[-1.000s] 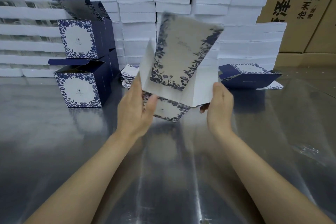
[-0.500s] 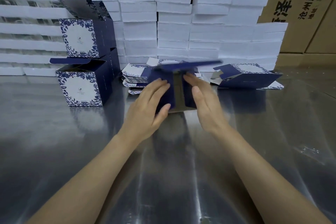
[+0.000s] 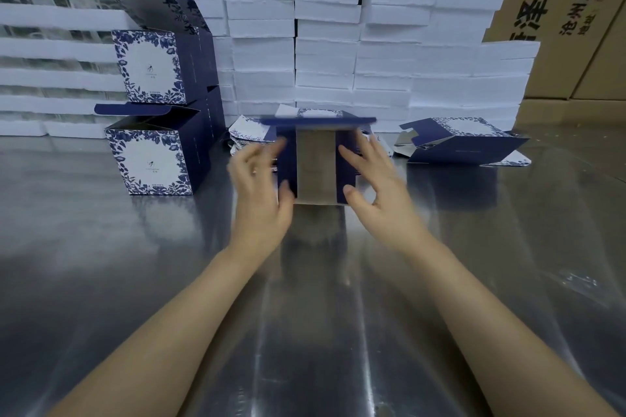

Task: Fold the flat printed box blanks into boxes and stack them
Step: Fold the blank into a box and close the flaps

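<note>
Box blank (image 3: 316, 166) half-erected, upright on steel table (image 3: 101, 264), right of folded-box stack (image 3: 154, 112); near end open, two navy side flaps part turned in, grey interior showing. Left hand (image 3: 261, 200) blurred, fingers spread, thumb pressing left flap, nothing gripped. Right hand (image 3: 376, 189) fingers straight, splayed, touching right flap. Judged step: closing end flaps. Next move calls for both flaps pressed flush, closing panel tucked, then box set on stack. Cartons (image 3: 559, 10) far right of stack read "AH", "沧州"; box-face logo too small to read
</note>
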Motion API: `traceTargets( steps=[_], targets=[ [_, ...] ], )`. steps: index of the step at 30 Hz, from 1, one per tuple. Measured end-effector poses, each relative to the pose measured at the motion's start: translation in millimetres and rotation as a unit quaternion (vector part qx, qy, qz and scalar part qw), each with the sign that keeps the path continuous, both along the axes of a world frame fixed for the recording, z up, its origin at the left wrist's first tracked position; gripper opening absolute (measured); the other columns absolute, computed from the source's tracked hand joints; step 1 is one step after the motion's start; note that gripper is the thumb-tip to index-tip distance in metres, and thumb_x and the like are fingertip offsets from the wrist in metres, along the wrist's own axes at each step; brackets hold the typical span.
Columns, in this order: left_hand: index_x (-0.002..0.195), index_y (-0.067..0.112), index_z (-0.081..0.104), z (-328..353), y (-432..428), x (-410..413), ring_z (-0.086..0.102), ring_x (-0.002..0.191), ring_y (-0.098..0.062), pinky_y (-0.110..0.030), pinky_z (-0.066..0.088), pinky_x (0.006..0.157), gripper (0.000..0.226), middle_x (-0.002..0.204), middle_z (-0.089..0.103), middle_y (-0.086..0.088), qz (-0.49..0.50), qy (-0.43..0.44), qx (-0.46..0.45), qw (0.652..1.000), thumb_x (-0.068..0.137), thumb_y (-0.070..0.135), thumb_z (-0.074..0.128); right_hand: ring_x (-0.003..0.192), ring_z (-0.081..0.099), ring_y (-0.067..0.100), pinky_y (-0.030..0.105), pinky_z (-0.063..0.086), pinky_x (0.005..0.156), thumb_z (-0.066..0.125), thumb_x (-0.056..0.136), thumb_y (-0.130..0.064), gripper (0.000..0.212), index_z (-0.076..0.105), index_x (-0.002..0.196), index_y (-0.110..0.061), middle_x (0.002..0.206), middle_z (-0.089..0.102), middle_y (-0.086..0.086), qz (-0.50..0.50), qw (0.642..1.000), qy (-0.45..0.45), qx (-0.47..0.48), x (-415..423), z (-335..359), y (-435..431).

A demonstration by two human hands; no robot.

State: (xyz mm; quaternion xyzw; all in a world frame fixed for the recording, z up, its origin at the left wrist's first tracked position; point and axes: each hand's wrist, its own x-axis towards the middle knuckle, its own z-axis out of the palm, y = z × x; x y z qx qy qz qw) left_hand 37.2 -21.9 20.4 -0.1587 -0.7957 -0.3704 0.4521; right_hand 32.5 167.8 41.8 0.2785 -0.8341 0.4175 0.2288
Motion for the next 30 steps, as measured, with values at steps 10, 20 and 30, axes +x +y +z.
traceTargets(
  steps=[10,20,30],
  targets=[
    [0.151,0.023,0.025,1,3,0,0.046,0.107,0.024,0.000,0.035,0.091,0.058,0.128,0.044,0.033,-0.096,-0.188,0.130,0.969,0.099,0.019,0.051,0.126,0.035,-0.013,0.011,0.038,0.096,0.047,0.085,0.006,0.061,0.054,0.113,-0.048,0.150,0.030,-0.018,0.052,0.989,-0.091,-0.107,14,13,-11],
    [0.141,0.048,0.017,23,-1,15,0.027,0.135,-0.002,0.000,0.017,0.101,0.045,0.154,0.032,0.012,-0.082,-0.066,0.052,0.993,0.100,0.039,0.034,0.126,0.037,0.016,0.015,0.035,0.098,0.047,0.085,-0.008,0.072,0.019,0.147,-0.032,0.134,0.041,-0.015,0.081,0.990,0.026,-0.115,22,28,3],
    [0.109,0.010,0.069,13,-14,0,0.052,0.117,-0.004,-0.025,0.040,0.101,0.040,0.118,0.062,0.008,-0.100,0.008,0.006,0.995,0.100,0.034,0.038,0.113,0.052,0.014,0.014,0.034,0.098,0.044,0.098,-0.023,0.032,0.068,0.116,-0.012,0.112,0.064,-0.008,0.014,0.997,0.057,-0.046,5,16,1]
  ],
)
